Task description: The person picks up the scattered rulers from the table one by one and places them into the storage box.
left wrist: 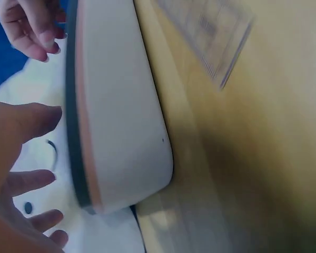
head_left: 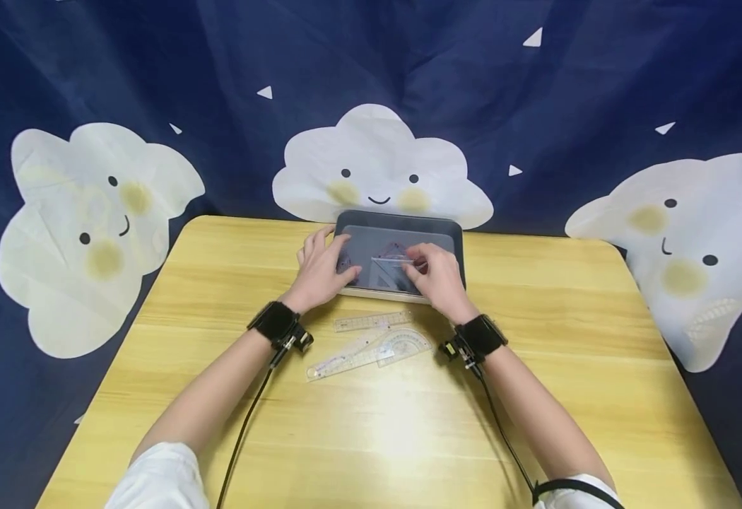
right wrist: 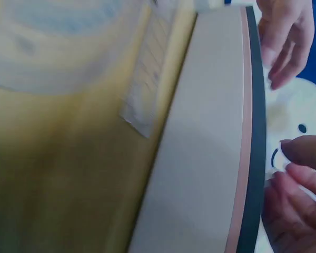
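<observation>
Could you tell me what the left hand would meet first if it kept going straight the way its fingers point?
Probably the clear set square lying in the grey tray; the left hand already reaches over the tray's near-left rim. Depth above the tray is unclear.

no readable text, fine scale marks on the clear rulers (head_left: 371, 322) and protractor (head_left: 405, 345), too small to read

Staged recording corner, wooden table (head_left: 536, 396), navy cloud-print backdrop cloth (head_left: 600, 106) (smiling faces), clear rulers (head_left: 371, 346)
</observation>
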Motion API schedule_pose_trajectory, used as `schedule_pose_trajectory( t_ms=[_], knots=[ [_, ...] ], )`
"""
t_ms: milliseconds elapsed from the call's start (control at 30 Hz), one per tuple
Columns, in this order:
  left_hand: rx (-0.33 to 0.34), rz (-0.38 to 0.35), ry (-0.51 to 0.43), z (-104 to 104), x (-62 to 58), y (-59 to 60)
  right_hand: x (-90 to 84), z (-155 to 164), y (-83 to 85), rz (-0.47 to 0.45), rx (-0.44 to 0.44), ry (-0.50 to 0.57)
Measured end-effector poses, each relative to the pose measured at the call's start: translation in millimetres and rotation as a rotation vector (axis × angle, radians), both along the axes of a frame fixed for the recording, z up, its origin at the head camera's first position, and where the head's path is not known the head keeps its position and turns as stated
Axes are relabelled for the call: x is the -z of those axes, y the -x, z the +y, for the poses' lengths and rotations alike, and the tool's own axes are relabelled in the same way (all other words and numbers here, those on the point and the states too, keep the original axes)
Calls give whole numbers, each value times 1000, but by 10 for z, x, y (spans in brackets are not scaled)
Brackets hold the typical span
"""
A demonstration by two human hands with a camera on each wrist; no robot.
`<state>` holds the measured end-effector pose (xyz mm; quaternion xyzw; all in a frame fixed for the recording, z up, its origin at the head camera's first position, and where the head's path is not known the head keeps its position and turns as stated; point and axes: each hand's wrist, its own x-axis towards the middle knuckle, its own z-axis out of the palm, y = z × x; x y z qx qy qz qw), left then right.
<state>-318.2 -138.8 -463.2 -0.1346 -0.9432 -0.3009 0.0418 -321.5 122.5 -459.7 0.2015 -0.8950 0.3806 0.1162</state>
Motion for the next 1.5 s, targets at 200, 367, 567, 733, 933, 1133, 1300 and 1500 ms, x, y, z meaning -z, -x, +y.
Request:
schedule_pose_trajectory(
  t_ms=[200, 367, 567, 733, 933, 1133, 1300, 1500],
  knots=[
    [22, 68, -64, -40, -29, -466, 54, 65, -362, 158, -98, 41],
    [58, 59, -64, -40, 14, -781, 138, 101, -622, 217, -181, 50],
    [95, 1, 10, -46, 122, -1095, 236, 57, -834, 158, -274, -22],
    [125, -82, 104, -27, 204, -1259, 276, -58, -879, 50, -344, -151],
    [147, -103, 133, 26, 246, -1336, 252, -181, -858, 52, -400, -254],
    [167, -103, 107, 39, 250, -1326, 186, -289, -826, 38, -469, -386],
    [162, -170, 34, 21, 246, -1311, 187, -350, -814, 7, -479, -406],
    [169, -207, -4, -18, 278, -1337, 210, -352, -833, -12, -500, -371]
  ],
)
